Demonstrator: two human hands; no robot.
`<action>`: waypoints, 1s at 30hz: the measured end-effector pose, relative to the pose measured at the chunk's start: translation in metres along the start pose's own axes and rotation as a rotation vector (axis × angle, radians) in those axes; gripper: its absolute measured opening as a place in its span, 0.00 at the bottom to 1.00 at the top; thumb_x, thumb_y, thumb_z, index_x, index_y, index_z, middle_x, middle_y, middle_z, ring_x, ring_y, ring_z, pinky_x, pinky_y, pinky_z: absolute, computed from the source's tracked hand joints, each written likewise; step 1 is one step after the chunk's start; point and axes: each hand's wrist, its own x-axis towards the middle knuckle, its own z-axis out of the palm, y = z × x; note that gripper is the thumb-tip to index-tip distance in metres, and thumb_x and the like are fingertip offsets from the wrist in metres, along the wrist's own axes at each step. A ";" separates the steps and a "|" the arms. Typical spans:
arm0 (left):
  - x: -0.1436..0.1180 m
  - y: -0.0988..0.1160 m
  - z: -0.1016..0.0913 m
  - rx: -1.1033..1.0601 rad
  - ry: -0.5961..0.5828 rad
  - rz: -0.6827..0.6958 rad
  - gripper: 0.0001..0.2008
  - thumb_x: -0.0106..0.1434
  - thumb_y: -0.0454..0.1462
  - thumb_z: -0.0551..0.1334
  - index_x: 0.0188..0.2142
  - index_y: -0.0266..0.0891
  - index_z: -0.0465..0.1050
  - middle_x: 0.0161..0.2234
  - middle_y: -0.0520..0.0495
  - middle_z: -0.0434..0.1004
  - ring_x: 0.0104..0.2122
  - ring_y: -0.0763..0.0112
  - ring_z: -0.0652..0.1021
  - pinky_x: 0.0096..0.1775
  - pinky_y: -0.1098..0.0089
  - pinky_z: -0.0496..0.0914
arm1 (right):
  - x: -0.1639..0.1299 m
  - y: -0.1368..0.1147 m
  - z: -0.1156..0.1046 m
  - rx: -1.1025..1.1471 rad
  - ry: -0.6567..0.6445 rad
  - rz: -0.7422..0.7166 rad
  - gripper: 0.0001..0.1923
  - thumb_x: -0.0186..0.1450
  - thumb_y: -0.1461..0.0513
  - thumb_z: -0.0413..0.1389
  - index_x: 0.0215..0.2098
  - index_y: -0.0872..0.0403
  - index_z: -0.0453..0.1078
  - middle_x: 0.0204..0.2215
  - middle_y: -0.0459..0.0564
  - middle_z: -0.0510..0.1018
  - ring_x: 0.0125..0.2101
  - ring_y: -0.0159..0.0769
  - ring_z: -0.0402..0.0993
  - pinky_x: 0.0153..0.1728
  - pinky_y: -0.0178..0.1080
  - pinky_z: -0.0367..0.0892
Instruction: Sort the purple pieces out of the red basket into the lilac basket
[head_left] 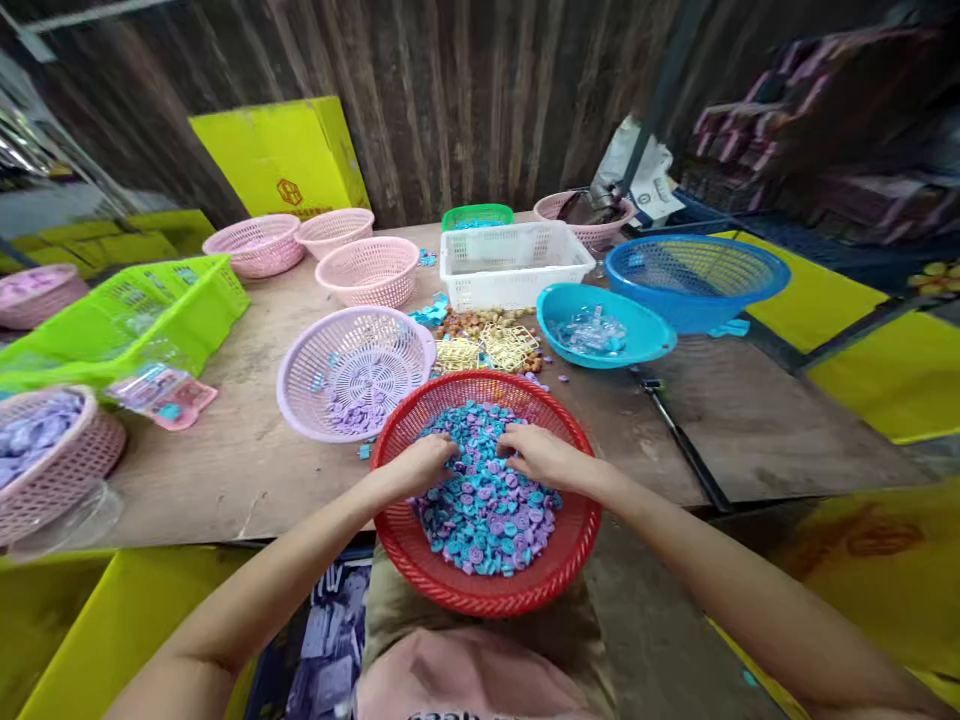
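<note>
A red basket (487, 595) rests at the table's front edge, partly over my lap. It holds a heap of small blue and purple plastic pieces (487, 510), some with a spiral pattern. My left hand (427, 463) reaches into the heap from the left, its fingers curled around some pieces. On the heap's right side, my right hand (544, 457) has its thumb and fingers bent in on more pieces. Most fingertips of both hands are buried or hidden. Just beyond the rim lie pale yellow lattice pieces (510, 345) and small brown pieces (480, 322).
A lilac basket (300, 385) with purple pieces stands at left, near a lime-green crate (187, 330). Behind are pink baskets (367, 275) and a white basket (517, 285). To the right are a turquoise bowl (645, 345), a blue basket (697, 300) and a black-handled tool (690, 450).
</note>
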 end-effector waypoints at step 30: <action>0.021 0.025 0.008 -0.107 -0.045 0.117 0.12 0.49 0.41 0.61 0.33 0.38 0.73 0.32 0.45 0.73 0.31 0.68 0.72 0.31 0.73 0.64 | -0.003 -0.002 0.017 0.175 -0.032 0.065 0.07 0.52 0.67 0.50 0.30 0.57 0.65 0.32 0.52 0.69 0.34 0.36 0.65 0.34 0.36 0.58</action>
